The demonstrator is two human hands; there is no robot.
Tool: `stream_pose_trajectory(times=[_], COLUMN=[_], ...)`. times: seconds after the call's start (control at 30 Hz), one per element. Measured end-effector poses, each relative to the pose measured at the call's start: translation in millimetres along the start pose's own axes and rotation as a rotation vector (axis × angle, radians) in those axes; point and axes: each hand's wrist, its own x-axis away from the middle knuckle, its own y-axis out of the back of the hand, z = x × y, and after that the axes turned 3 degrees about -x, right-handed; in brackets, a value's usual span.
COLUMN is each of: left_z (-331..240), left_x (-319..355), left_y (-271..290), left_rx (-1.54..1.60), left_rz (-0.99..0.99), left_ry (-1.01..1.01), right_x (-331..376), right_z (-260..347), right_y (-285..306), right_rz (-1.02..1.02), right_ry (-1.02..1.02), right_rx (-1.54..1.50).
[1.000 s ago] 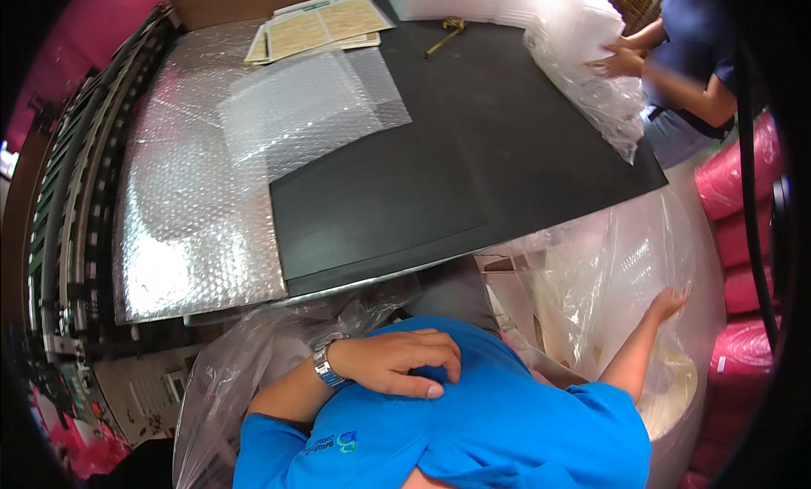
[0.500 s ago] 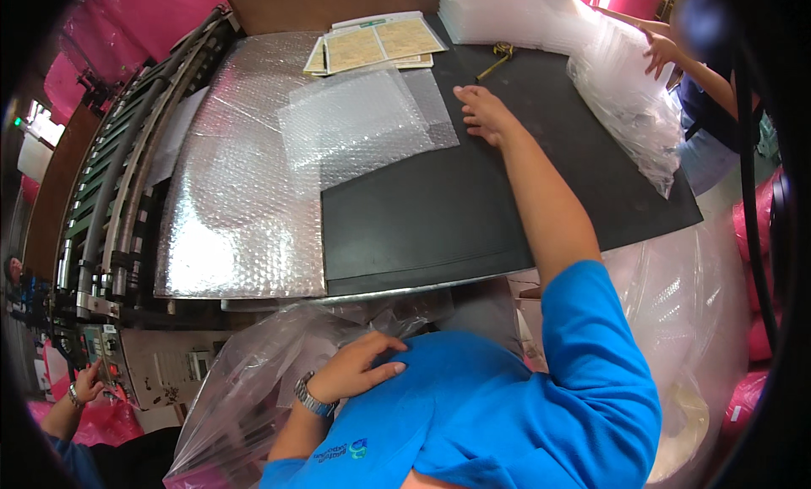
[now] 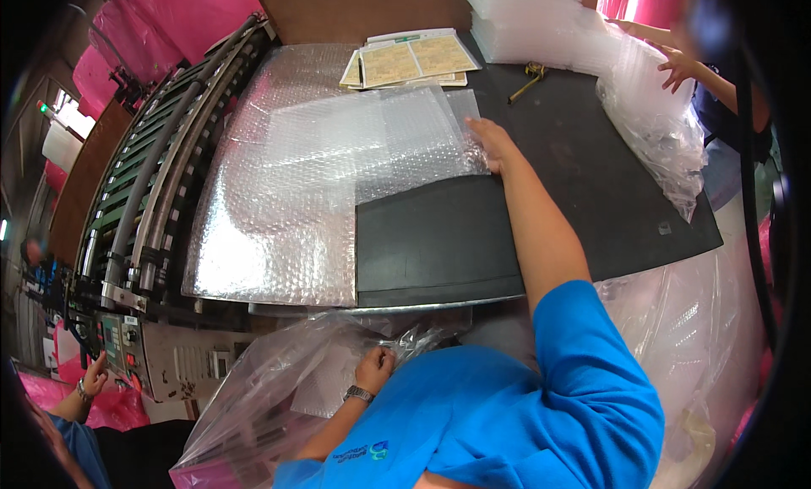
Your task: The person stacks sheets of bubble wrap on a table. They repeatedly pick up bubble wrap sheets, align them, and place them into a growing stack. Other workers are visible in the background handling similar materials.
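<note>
My right hand lies flat, fingers together, on the near edge of a bubble-wrap sheet at the bench centre. My left hand, below the bench, seems to pinch a clear plastic bag.

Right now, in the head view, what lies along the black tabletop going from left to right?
Roller conveyor → large bubble-wrap sheet → smaller bubble-wrap bag → right hand pressing the bag's edge → brass-coloured tool → clear plastic bags under a co-worker's hand.
</note>
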Motion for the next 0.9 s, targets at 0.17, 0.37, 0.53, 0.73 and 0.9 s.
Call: stream_pose_trajectory(times=[0.17, 0.37, 0.53, 0.73, 0.9], left_z=[-5, -5, -4, -9, 3], left_x=[-14, -21, -25, -19, -25], left_y=[2, 1, -2, 5, -4], left_rx=[-0.066, -0.081, -0.113, -0.083, -0.055], left_rz=[-0.067, -0.094, -0.087, -0.13, -0.125], left_ry=[-0.005, 0.031, 0.025, 0.016, -0.037], right_x=[23, 27, 33, 16, 13], right_z=[-6, -7, -4, -20, -13], right_y=[6, 3, -3, 9, 22], right_rz=[0.052, 0.001, -0.044, 0.023, 0.057], right_ry=[0.102, 0.136, 0.105, 0.162, 0.124], right_rx=[-0.037, 0.078, 0.09, 0.098, 0.141])
